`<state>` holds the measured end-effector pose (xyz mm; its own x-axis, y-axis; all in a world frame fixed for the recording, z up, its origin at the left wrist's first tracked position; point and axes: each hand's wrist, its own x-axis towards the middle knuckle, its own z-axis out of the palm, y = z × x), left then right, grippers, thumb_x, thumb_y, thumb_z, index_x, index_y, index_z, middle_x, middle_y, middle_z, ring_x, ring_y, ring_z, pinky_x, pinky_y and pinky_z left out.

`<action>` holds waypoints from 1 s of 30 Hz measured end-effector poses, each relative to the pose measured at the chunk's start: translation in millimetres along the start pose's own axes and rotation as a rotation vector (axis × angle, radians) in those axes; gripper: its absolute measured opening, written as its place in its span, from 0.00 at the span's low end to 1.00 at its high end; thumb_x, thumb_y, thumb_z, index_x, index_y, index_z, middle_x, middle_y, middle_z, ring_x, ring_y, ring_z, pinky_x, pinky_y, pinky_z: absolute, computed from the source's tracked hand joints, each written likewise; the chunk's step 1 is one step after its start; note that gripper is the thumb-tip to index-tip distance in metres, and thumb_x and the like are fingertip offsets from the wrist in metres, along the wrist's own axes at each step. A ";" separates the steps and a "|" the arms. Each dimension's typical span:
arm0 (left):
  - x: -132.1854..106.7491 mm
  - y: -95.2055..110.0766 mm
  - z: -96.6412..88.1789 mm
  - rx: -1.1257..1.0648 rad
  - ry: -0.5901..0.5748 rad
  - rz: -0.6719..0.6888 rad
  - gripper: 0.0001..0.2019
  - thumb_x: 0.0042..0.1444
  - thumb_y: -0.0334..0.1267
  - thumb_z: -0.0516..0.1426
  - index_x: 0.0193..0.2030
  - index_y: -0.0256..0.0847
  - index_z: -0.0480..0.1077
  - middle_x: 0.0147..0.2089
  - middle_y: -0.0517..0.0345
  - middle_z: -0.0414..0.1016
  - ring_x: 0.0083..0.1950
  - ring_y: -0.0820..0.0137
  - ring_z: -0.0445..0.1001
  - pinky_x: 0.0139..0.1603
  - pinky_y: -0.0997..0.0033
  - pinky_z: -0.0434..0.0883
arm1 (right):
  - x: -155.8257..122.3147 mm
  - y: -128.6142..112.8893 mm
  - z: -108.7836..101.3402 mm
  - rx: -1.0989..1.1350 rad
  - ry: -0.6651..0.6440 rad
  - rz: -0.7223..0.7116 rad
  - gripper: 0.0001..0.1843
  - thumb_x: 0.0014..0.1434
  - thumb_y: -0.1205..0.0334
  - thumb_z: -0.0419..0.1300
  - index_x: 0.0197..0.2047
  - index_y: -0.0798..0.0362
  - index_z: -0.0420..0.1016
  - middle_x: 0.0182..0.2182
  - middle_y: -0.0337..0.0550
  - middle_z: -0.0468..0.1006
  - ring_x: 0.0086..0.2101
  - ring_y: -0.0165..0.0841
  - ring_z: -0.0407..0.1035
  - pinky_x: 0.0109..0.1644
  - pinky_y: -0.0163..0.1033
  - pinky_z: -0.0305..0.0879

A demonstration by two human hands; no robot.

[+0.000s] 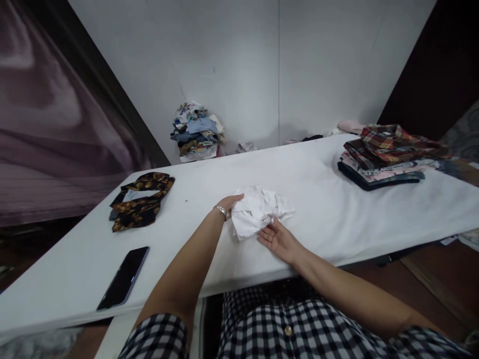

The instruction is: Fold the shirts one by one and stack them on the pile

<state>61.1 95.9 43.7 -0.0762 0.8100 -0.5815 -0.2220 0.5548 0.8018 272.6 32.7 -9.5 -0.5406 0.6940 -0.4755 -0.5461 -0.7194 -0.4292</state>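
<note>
A bundled white garment (254,212) is held between my two hands over the middle of the white-covered table (209,182); its exact kind cannot be made out. My left hand (229,203), with a silver watch at the wrist, grips the garment's left side, and its fingers partly vanish behind the cloth. At the lower right edge, my right hand (276,240) has its palm turned up, with the thumb on the cloth and the fingers curled beneath it.
A dark floral garment (144,199) and a phone (124,278) lie on the left. Folded clothes topped by a plaid shirt (392,144) are stacked at the right. Behind the table, a clothes pile (198,130) stands against the white wall (239,65).
</note>
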 end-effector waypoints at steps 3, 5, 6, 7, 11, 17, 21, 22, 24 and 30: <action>-3.0 -4.6 -6.2 -0.045 0.047 -0.020 0.13 0.55 0.38 0.59 0.41 0.28 0.74 0.32 0.44 0.80 0.32 0.63 0.79 0.39 0.66 0.76 | 5.6 1.6 2.1 0.012 -0.016 0.015 0.16 0.62 0.48 0.56 0.37 0.54 0.70 0.34 0.44 0.75 0.38 0.33 0.73 0.47 0.41 0.70; -4.3 -8.8 -11.4 -0.078 0.052 -0.030 0.14 0.56 0.38 0.59 0.43 0.28 0.74 0.34 0.44 0.81 0.34 0.62 0.80 0.39 0.67 0.76 | 10.0 -2.3 5.2 -0.014 0.002 0.002 0.13 0.60 0.50 0.58 0.37 0.53 0.70 0.32 0.42 0.75 0.35 0.31 0.72 0.46 0.40 0.70; -5.1 -11.2 -13.8 -0.093 0.052 -0.034 0.14 0.56 0.38 0.58 0.43 0.28 0.74 0.35 0.44 0.81 0.36 0.62 0.80 0.39 0.67 0.76 | 12.2 -4.9 7.3 -0.031 0.013 -0.005 0.12 0.60 0.52 0.59 0.38 0.53 0.71 0.32 0.41 0.75 0.34 0.30 0.72 0.45 0.40 0.71; -5.9 -13.8 -15.9 -0.105 0.054 -0.036 0.13 0.56 0.38 0.58 0.44 0.29 0.73 0.35 0.45 0.81 0.36 0.63 0.80 0.40 0.67 0.76 | 14.3 -7.4 9.6 -0.041 0.018 -0.013 0.11 0.60 0.53 0.59 0.39 0.52 0.71 0.32 0.41 0.76 0.33 0.30 0.72 0.44 0.40 0.71; -8.6 -27.1 -21.8 -0.119 0.096 -0.006 0.13 0.56 0.36 0.59 0.44 0.28 0.73 0.34 0.46 0.81 0.34 0.65 0.79 0.39 0.68 0.76 | 21.6 -10.0 18.1 0.043 0.006 -0.049 0.16 0.63 0.50 0.54 0.42 0.54 0.71 0.31 0.42 0.77 0.33 0.33 0.73 0.43 0.42 0.72; -15.8 -47.7 -27.4 -0.073 0.207 0.115 0.21 0.43 0.36 0.68 0.44 0.28 0.73 0.34 0.44 0.80 0.31 0.62 0.79 0.36 0.64 0.76 | 30.1 -2.5 23.3 0.116 -0.087 -0.023 0.21 0.64 0.48 0.53 0.51 0.55 0.69 0.39 0.46 0.79 0.37 0.36 0.74 0.44 0.44 0.71; -29.6 -50.7 -26.3 -0.076 0.179 0.154 0.19 0.45 0.35 0.67 0.44 0.31 0.73 0.37 0.44 0.80 0.35 0.62 0.79 0.37 0.67 0.76 | 36.5 -5.0 28.4 0.029 0.026 -0.040 0.14 0.60 0.68 0.56 0.50 0.59 0.69 0.34 0.46 0.80 0.32 0.34 0.75 0.39 0.39 0.71; -32.7 -50.5 -25.7 -0.085 0.167 0.147 0.18 0.45 0.36 0.67 0.43 0.32 0.73 0.37 0.45 0.80 0.35 0.63 0.80 0.38 0.68 0.76 | 37.3 -7.0 29.9 0.016 0.056 -0.062 0.14 0.58 0.71 0.56 0.49 0.60 0.69 0.32 0.45 0.80 0.31 0.33 0.74 0.38 0.37 0.71; -37.2 -50.1 -24.5 -0.072 0.132 0.100 0.16 0.47 0.38 0.66 0.41 0.32 0.73 0.36 0.45 0.80 0.35 0.62 0.80 0.37 0.69 0.76 | 35.5 -13.2 32.8 -0.005 0.078 -0.140 0.16 0.54 0.74 0.57 0.47 0.59 0.70 0.30 0.43 0.79 0.28 0.32 0.73 0.35 0.36 0.70; -39.6 -53.8 -12.1 0.052 0.022 0.031 0.24 0.52 0.61 0.55 0.37 0.38 0.73 0.41 0.48 0.79 0.36 0.61 0.78 0.31 0.66 0.74 | -11.4 -53.9 34.8 -0.090 -0.118 -0.473 0.26 0.44 0.69 0.67 0.48 0.53 0.70 0.37 0.42 0.80 0.37 0.38 0.75 0.44 0.43 0.70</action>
<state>64.3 31.7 21.9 -0.1041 0.8229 -0.5585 -0.1683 0.5389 0.8254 285.9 64.5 45.7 -0.3185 0.9397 -0.1249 -0.6944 -0.3210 -0.6440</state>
